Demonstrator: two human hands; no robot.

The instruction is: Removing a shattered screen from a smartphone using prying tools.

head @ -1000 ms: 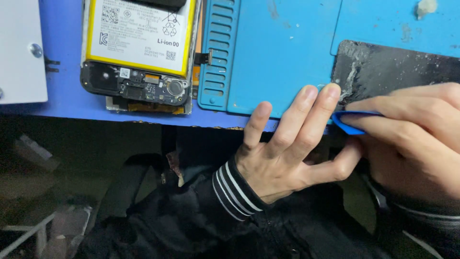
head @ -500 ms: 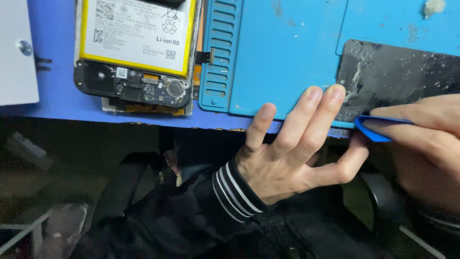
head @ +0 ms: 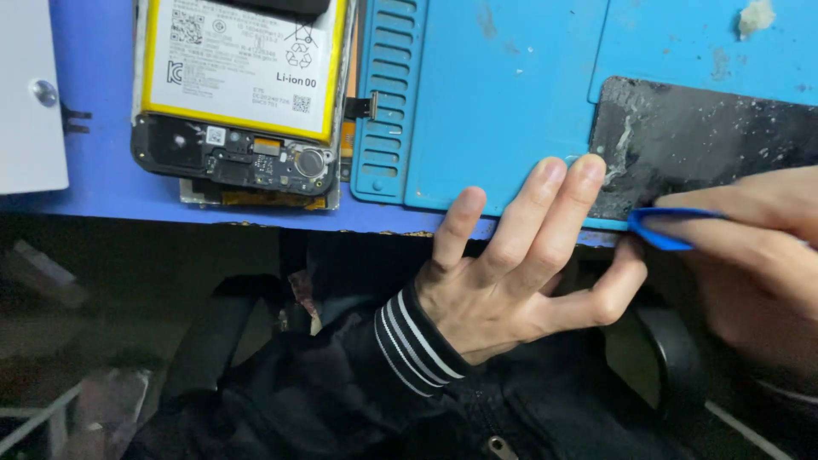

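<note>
The black panel (head: 707, 145), smeared with pale glue residue, lies flat on the blue mat (head: 503, 111) at the right of the bench, its near left corner close to the mat's front edge. A blue pick (head: 660, 228) sits at that near edge, low and almost level with the panel. The right hand (head: 750, 255) pinches the pick between closed fingers and thumb; the hand is blurred, so the exact grip is hard to read. The left hand (head: 520, 273) is spread wide, holding nothing: two fingertips press on the panel's left corner, a third rests on the mat, and the thumb reaches under the bench edge toward the pick. The likely risks: the pick could slip off the edge and jab the left thumb, which lies just beside its tip, or too steep a pry could crack the thin panel, since only one corner is pinned down. Well to the left lies an opened phone (head: 243, 94) with its battery (head: 239, 64) exposed, and a white plate (head: 30, 94) at the far left.
</note>
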